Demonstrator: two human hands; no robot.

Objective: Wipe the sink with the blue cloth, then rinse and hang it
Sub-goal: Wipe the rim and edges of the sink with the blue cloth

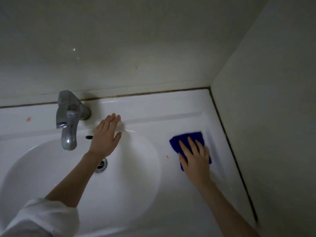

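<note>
Blue cloth (188, 140) flat under right hand (195, 156) on sink (171, 120) ledge

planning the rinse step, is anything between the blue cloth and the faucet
Only the left hand: it is spread open at the basin's back rim just right of the faucet, on the line from the blue cloth, which lies under the flat right hand on the sink's right ledge. No loose item lies between.

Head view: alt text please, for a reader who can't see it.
A right hand presses a folded blue cloth flat on the white sink ledge right of the basin. The open left hand reaches beside the metal faucet.
</note>
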